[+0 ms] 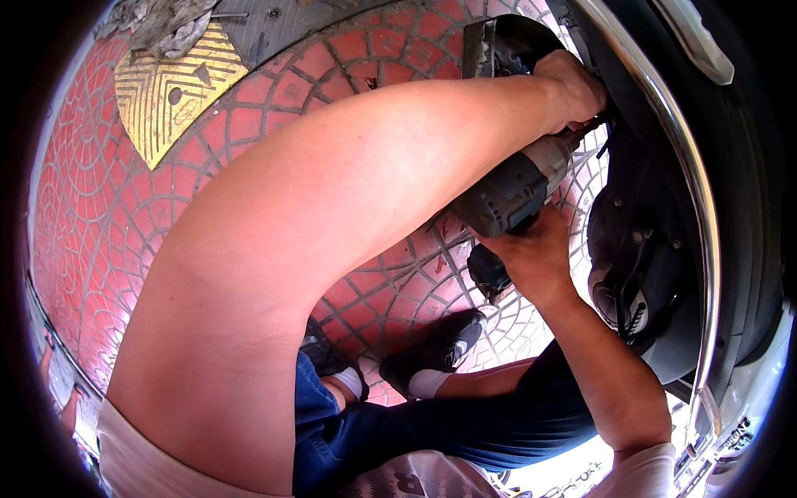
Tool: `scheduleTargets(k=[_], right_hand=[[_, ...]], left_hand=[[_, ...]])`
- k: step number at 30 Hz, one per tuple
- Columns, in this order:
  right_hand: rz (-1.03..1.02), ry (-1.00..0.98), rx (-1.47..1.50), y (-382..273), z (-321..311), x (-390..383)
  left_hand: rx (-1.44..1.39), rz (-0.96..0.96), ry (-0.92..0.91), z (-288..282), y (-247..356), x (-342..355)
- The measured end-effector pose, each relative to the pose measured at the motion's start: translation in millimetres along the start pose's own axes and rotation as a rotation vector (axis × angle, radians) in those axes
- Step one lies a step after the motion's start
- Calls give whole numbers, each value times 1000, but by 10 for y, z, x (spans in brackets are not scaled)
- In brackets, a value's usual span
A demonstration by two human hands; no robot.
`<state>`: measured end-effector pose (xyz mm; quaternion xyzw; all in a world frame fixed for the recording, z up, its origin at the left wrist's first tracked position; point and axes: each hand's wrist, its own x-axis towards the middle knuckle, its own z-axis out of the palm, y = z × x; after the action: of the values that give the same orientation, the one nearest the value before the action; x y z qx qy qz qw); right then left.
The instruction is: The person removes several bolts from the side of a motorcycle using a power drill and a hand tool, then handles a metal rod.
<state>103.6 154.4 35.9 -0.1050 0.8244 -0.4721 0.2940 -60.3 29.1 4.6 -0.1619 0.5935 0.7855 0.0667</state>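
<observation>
My right hand (535, 245) is wrapped round the handle of a dark grey cordless impact wrench (506, 192), just in front of me. Below the hand hangs the black battery (488, 270). The tool's nose points up and right, toward the dark underside of a scooter-like vehicle (656, 199). My left arm reaches across the view. At its end my left hand (574, 87) is closed beside the wrench's tip, against the vehicle; most of its fingers are hidden, and what they hold cannot be made out.
A bent chrome bar (693, 166) runs down the vehicle's side. Beyond my left hand is a dark curved part (510, 46) with a metal edge. A yellow ridged plate (170, 91) and a grey rag (170, 25) lie at the far left on red paving (349, 66).
</observation>
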Motion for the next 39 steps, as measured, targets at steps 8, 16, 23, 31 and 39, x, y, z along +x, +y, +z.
scheduleTargets(k=[8, 16, 23, 31, 39], right_hand=[[-30, -8, -18, 13, -33, 4], [-8, -27, -42, 22, -71, 19], [47, -30, 36, -51, -70, 2], [27, -64, 53, -76, -74, 15], [16, -65, 70, -28, -89, 21]], left_hand=[[-20, -26, 41, -3, 69, -69], [-70, -43, 12, -43, 81, -92], [-191, -97, -85, -45, -6, -35], [-239, -87, -133, -59, -69, -26], [-246, -121, -105, -18, -79, -3]])
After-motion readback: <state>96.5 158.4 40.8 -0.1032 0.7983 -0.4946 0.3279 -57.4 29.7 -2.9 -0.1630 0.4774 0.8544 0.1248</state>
